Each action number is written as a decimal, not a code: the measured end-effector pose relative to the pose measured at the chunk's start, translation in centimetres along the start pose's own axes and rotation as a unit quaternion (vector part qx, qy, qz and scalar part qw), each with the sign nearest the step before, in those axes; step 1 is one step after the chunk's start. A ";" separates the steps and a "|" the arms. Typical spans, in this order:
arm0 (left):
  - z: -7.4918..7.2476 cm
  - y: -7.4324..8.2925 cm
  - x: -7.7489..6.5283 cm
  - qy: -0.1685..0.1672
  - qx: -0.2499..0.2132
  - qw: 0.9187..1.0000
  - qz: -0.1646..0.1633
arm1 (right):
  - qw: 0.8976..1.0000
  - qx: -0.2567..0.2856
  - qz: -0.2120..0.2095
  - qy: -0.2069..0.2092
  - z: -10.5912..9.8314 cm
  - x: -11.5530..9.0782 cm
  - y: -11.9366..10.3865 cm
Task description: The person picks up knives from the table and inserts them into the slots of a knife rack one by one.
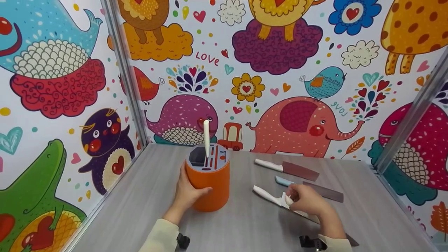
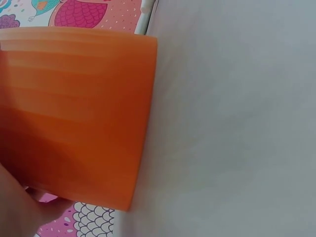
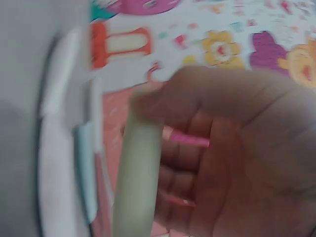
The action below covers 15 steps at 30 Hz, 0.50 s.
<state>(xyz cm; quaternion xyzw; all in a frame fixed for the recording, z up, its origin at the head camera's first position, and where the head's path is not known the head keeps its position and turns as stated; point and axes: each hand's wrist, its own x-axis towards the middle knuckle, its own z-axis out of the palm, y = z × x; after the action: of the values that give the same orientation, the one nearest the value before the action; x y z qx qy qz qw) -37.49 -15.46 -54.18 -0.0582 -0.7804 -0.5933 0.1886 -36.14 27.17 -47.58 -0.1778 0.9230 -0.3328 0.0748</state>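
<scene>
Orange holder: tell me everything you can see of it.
The orange holder is a rounded, upright container with a smooth, plastic-looking wall. A grey insert fills its top, with narrow slots and a larger dark opening on the picture's left. One off-white handle sticks up from it; whatever lies below is hidden. It appears to stand on the grey table, and the left hand grips its side, thumb across the front.

Cream sleeves [image 1: 160, 235] — black wrist straps [image 1: 183, 241]
</scene>
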 end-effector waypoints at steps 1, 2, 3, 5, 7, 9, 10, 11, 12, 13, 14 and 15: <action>0.0 0.0 0.0 0.000 0.001 1.000 -0.001 | 0.999 0.023 -0.021 -0.008 -0.4 -0.2 -0.5; 0.0 0.1 -0.1 0.000 0.001 1.000 -0.002 | 0.998 0.045 -0.040 -0.017 -0.7 -0.5 -1.0; 0.1 0.1 -0.1 0.000 0.000 1.000 -0.004 | 0.996 0.065 -0.059 -0.020 -1.0 -0.8 -1.5; 0.1 0.2 -0.3 -0.001 0.002 1.000 -0.006 | 0.992 0.090 -0.088 -0.017 -1.5 -1.4 -2.5; 0.1 0.2 -0.4 0.000 0.006 1.000 -0.005 | 0.986 0.114 -0.119 0.002 -1.8 -1.8 -3.3; 0.1 0.2 -0.5 0.001 0.008 1.000 -0.001 | 0.980 0.134 -0.142 0.032 -2.0 -2.3 -4.2; 0.1 0.2 -0.5 0.003 0.010 1.000 -0.001 | 0.977 0.145 -0.151 0.047 -2.1 -2.5 -4.6; 0.1 0.2 -0.6 0.004 0.010 1.000 0.000 | 0.972 0.159 -0.164 0.063 -2.2 -2.7 -5.0; 0.1 0.2 -0.6 0.006 0.011 1.000 0.001 | 0.965 0.175 -0.176 0.080 -2.2 -3.0 -5.4; 0.1 0.2 -0.7 0.006 0.011 1.000 0.001 | 0.958 0.194 -0.188 0.095 -2.3 -3.2 -5.8; 0.1 0.2 -0.7 0.007 0.011 1.000 0.001 | 0.949 0.217 -0.200 0.109 -2.3 -3.5 -6.2; 0.2 0.2 -0.8 0.008 0.012 1.000 0.002 | 0.939 0.241 -0.213 0.124 -2.3 -3.7 -6.5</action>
<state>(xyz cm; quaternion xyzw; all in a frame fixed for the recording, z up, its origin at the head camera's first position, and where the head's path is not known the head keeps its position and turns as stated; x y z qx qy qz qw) -36.74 -15.15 -54.36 -0.0531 -0.7858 -0.5840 0.1964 -31.50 25.23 -41.59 -0.3045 0.7577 -0.5727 -0.0720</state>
